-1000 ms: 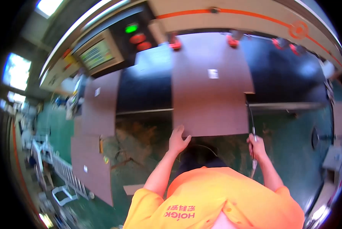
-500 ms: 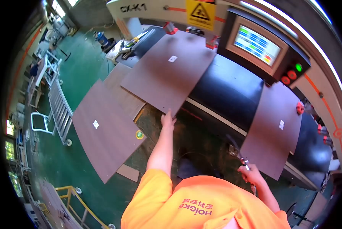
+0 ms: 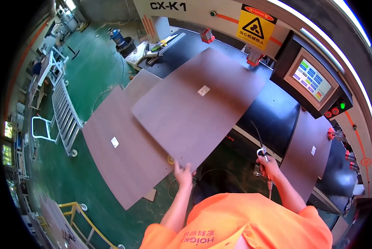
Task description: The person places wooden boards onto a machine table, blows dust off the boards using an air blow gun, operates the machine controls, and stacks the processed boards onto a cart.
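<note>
My left hand grips the near corner of a brown flat panel with a white label. The panel lies slanted, its far part on the machine's black bed and its left side overlapping a second brown panel. That lower panel also bears a white label, and a round yellow sticker shows at the overlap. In my right hand is an air blow gun, its thin dark nozzle pointing up and left. A third labelled brown panel rests on the bed to the right.
The machine carries red clamps, a warning sign and a control screen. Loose tools lie at the bed's left end, near a blue motor-like device. A roller conveyor and a yellow-framed cart stand on the green floor.
The held panel has come toward me, away from the red clamps, and now overlaps the left panel. My left hand moved back with it. The blow gun stays in my right hand.
</note>
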A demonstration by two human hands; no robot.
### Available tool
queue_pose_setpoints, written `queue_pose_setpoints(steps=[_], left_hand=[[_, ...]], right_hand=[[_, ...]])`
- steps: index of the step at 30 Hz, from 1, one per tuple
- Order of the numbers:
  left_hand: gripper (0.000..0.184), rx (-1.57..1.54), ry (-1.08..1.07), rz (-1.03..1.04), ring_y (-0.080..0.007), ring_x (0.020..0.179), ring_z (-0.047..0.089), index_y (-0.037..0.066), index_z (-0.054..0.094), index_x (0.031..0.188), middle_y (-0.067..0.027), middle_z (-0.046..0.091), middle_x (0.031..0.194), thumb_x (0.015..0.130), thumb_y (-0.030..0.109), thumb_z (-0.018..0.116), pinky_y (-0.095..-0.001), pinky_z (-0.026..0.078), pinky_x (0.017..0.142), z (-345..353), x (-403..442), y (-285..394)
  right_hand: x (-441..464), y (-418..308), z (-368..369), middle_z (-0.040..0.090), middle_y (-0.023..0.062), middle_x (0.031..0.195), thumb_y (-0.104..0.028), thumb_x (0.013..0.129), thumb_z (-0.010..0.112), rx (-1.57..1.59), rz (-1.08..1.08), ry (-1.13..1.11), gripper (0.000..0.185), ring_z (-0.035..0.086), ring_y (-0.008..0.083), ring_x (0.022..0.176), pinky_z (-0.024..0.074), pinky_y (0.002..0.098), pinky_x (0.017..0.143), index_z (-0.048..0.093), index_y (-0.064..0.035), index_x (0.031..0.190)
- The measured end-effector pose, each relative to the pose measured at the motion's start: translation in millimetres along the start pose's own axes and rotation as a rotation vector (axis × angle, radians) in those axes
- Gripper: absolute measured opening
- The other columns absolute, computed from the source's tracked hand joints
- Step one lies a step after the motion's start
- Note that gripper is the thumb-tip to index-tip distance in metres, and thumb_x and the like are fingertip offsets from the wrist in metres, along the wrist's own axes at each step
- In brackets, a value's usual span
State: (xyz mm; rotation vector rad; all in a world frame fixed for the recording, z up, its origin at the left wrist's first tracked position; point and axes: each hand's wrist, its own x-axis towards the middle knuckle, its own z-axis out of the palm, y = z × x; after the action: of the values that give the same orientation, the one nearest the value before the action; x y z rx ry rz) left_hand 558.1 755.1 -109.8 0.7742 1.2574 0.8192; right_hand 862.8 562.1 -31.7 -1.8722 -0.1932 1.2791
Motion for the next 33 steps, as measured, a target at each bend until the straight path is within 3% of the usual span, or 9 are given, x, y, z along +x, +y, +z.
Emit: queue_pose_setpoints(steps=[3, 6, 8, 10, 13, 17, 20, 29, 33], left_hand=[[0.063, 0.062, 0.180, -0.024, -0.0176, 0.076, 0.063, 0.001, 0.028, 0.146, -0.0148, 0.059, 0.111, 0.088, -0.003, 0.054, -0.0272, 0.050, 0.045, -66.2, -47.5, -6.8], [0.058, 0.172, 0.340, -0.078, -0.0172, 0.073, 0.065, 0.001, 0.036, 0.143, -0.0129, 0.065, 0.104, 0.088, -0.003, 0.054, -0.0259, 0.052, 0.045, -123.6, -103.3, -10.5], [0.054, 0.215, 0.449, -0.081, -0.0142, 0.069, 0.064, 0.001, 0.042, 0.140, -0.0104, 0.066, 0.101, 0.088, -0.003, 0.054, -0.0246, 0.049, 0.043, -154.4, -143.2, -16.0], [0.052, 0.185, 0.578, -0.084, -0.0115, 0.064, 0.061, 0.003, 0.045, 0.139, -0.0079, 0.066, 0.098, 0.088, -0.003, 0.054, -0.0236, 0.044, 0.041, -173.6, -184.9, -16.2], [0.050, 0.176, 0.734, -0.093, -0.0082, 0.059, 0.056, 0.005, 0.046, 0.139, -0.0049, 0.066, 0.096, 0.090, 0.000, 0.053, -0.0219, 0.035, 0.038, -195.3, -238.2, -13.4], [0.051, 0.125, 0.828, -0.098, -0.0068, 0.059, 0.055, 0.005, 0.045, 0.140, -0.0034, 0.066, 0.096, 0.090, 0.002, 0.054, -0.0209, 0.033, 0.039, -208.7, -288.4, -7.3], [0.053, 0.102, 0.823, -0.068, -0.0067, 0.061, 0.055, 0.005, 0.043, 0.141, -0.0038, 0.065, 0.098, 0.090, 0.003, 0.054, -0.0210, 0.033, 0.040, -210.5, -318.4, -16.4], [0.055, 0.028, 1.036, -0.048, -0.0070, 0.068, 0.054, 0.003, 0.044, 0.140, -0.0017, 0.062, 0.099, 0.088, 0.006, 0.059, -0.0228, 0.035, 0.041, -221.0, -432.1, -46.6], [0.054, 0.016, 1.112, 0.023, -0.0093, 0.081, 0.057, 0.000, 0.045, 0.138, -0.0025, 0.062, 0.100, 0.087, 0.008, 0.061, -0.0239, 0.046, 0.061, -257.8, -527.3, -109.3]], right_hand=[[36.3, -16.0, -0.9, 0.051, 0.0058, 0.051, -0.034, 0.096, 0.054, -0.090, -0.081, 0.000, 0.033, 0.046, 0.0142, 0.036, 0.0359, 0.0275, 0.035, 0.058, -0.0025, 0.087], [83.8, -40.7, -8.7, 0.052, 0.0066, 0.051, -0.037, 0.095, 0.054, -0.077, -0.168, -0.005, 0.037, 0.050, 0.0157, 0.037, 0.0366, 0.0278, 0.034, 0.058, -0.0039, 0.080], [123.8, -56.7, -13.1, 0.053, 0.0074, 0.051, -0.039, 0.094, 0.054, -0.004, -0.208, -0.004, 0.040, 0.053, 0.0181, 0.038, 0.0381, 0.0284, 0.035, 0.058, -0.0040, 0.075], [179.3, -65.8, -22.7, 0.056, 0.0075, 0.056, -0.038, 0.093, 0.055, -0.029, -0.275, -0.182, 0.040, 0.054, 0.0191, 0.040, 0.0393, 0.0290, 0.036, 0.058, -0.0042, 0.072], [235.8, -82.3, 9.2, 0.055, 0.0051, 0.055, -0.049, 0.092, 0.055, -0.055, -0.312, -0.105, 0.049, 0.046, 0.0169, 0.035, 0.0375, 0.0296, 0.037, 0.061, -0.0056, 0.071], [227.8, -110.8, 60.2, 0.055, 0.0050, 0.057, -0.056, 0.091, 0.051, -0.184, 0.049, -0.389, 0.053, 0.047, 0.0191, 0.036, 0.0415, 0.0314, 0.039, 0.062, -0.0089, 0.070], [251.8, -100.9, 77.0, 0.054, 0.0049, 0.056, -0.054, 0.092, 0.051, -0.098, 0.098, -0.545, 0.051, 0.049, 0.0200, 0.037, 0.0440, 0.0319, 0.038, 0.062, -0.0095, 0.069], [175.9, -70.4, 131.1, 0.051, 0.0067, 0.051, -0.050, 0.093, 0.050, -0.180, -0.020, -0.480, 0.047, 0.049, 0.0205, 0.037, 0.0421, 0.0303, 0.039, 0.058, -0.0070, 0.073], [121.4, -31.3, 163.4, 0.052, 0.0091, 0.048, -0.051, 0.090, 0.052, -0.209, -0.091, -0.584, 0.048, 0.050, 0.0221, 0.037, 0.0423, 0.0318, 0.039, 0.057, -0.0052, 0.078]])
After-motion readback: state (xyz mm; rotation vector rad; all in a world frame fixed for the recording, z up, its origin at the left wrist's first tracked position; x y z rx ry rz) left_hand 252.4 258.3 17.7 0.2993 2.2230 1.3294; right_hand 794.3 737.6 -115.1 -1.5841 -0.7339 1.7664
